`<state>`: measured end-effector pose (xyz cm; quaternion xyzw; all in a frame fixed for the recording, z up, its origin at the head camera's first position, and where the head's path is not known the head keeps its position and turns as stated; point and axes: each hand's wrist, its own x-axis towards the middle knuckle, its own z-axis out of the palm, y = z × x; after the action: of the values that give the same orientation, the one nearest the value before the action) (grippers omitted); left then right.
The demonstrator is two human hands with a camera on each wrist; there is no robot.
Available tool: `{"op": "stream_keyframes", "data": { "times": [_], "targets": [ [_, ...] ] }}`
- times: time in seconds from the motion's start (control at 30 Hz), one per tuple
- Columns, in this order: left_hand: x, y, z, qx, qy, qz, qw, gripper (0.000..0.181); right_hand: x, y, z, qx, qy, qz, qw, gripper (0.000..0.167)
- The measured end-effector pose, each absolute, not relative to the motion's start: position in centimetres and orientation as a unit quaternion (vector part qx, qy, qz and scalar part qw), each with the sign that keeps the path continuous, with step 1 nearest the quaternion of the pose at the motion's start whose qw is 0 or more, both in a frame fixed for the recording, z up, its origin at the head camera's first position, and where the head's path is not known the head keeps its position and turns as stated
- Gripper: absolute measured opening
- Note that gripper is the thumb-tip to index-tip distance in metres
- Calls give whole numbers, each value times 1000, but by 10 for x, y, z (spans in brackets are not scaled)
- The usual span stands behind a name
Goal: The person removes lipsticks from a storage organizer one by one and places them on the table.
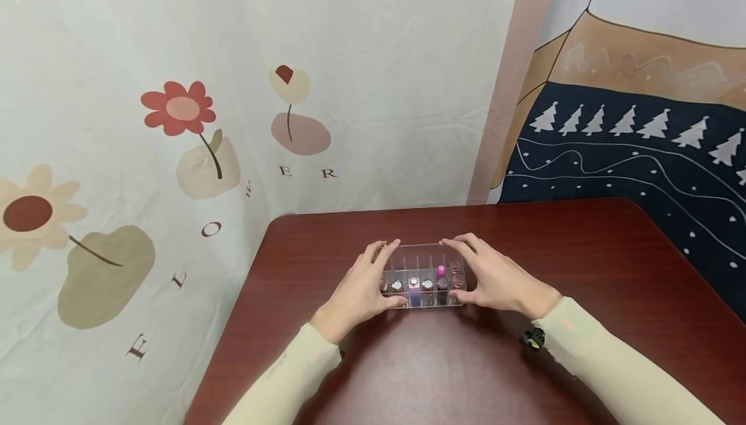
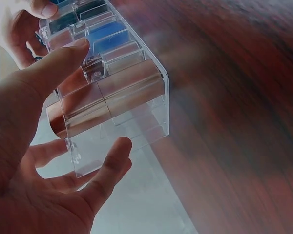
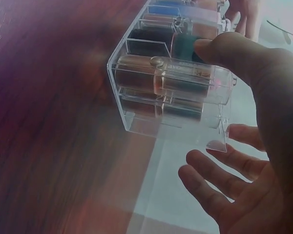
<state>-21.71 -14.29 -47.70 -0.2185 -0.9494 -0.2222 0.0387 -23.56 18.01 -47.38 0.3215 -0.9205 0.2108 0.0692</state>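
Observation:
A clear plastic lipstick organizer [image 1: 415, 260] with divided compartments sits over the dark red table. Lipstick-like tubes stand in its slots, among them a pink-topped tube [image 1: 441, 271] and a blue one [image 2: 107, 38]. My left hand [image 1: 362, 286] holds the left end, thumb at the front and fingers towards the back. At the other end, my right hand [image 1: 500, 277] grips it the same way. A coppery tube [image 2: 110, 100] fills the slot by my left thumb. Close to my right thumb lie two stacked tubes, the upper one brownish [image 3: 136, 73]. Whether the organizer's base touches the table is hard to tell.
The table [image 1: 443, 373] has rounded far corners. Behind it hangs a pale cloth [image 1: 384, 88] printed with flowers and letters, and a dark blue cloth with white trees [image 1: 632, 120] is at the right. A black device [image 1: 533, 339] sits at my right cuff.

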Motion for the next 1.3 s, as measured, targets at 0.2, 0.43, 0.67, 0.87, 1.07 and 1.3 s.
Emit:
{"op": "stream_keyframes", "data": {
  "times": [0.2, 0.43, 0.67, 0.87, 1.07, 1.3],
  "targets": [
    [-219, -130, -478, -224, -947, -225, 36, 119, -235, 193, -473, 321, -920, 215, 67, 102],
    [-220, -117, -483, -228, -948, -218, 40, 120, -236, 206, -472, 325, -918, 221, 53, 100],
    [-223, -110, -484, -232, -946, -223, 46, 120, -239, 214, -468, 323, -920, 220, 43, 100],
    [-225, -110, -483, -232, -946, -221, 50, 120, -240, 217, -465, 327, -919, 219, 34, 98],
    [-227, -111, -481, -237, -943, -229, 49, 121, -243, 219, -458, 330, -918, 214, 52, 88],
    [-227, -111, -481, -239, -943, -226, 45, 122, -249, 217, -450, 353, -913, 192, 76, 57]
  ]
}}
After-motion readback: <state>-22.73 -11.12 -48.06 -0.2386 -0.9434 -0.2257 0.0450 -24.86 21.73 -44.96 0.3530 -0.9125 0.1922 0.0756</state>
